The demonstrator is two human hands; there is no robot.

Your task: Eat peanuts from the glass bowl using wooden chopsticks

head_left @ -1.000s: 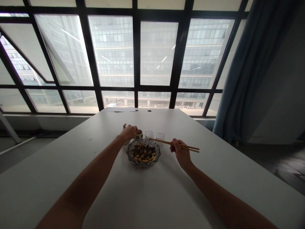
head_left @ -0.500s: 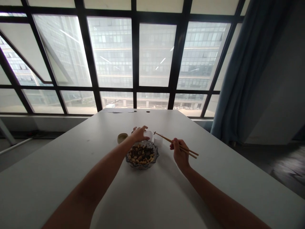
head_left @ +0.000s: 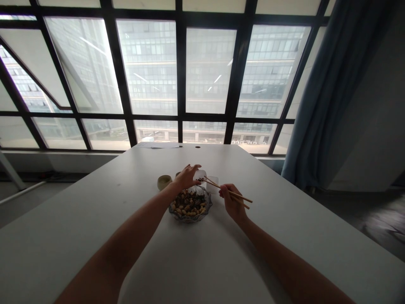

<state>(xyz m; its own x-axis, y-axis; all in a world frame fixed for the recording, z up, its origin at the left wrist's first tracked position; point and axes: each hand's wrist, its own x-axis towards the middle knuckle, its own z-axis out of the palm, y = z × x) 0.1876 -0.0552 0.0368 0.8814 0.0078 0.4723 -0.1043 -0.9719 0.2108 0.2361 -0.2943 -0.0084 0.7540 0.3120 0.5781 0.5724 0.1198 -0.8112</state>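
Note:
My left hand (head_left: pixel 186 177) reaches over the back of a glass bowl (head_left: pixel 207 207), its thumb and fingers curved around a whitish, see-through cup (head_left: pixel 200 173). In my right hand (head_left: pixel 233 202) is a pair of chopsticks (head_left: pixel 232 194), pointing left. Small dark bits show at their tips, in front of the cup's mouth; whether they are pinched is hard to tell. Peanuts (head_left: pixel 191 213) and dark seeds or shells fill the bowl. A second whitish cup (head_left: pixel 212 185) stands behind the chopsticks.
An olive-coloured cup (head_left: pixel 164 182) stands left of my left hand, and another greenish thing is partly hidden behind that hand. Everything rests on a long white table (head_left: pixel 142 249). Paper (head_left: pixel 158 145) lies at its far end, by the windows. A blue curtain (head_left: pixel 319 109) hangs at right.
My right hand and the chopsticks have moved left, bringing the tips to the cup at my left hand. My left hand has shifted slightly up and right with that cup.

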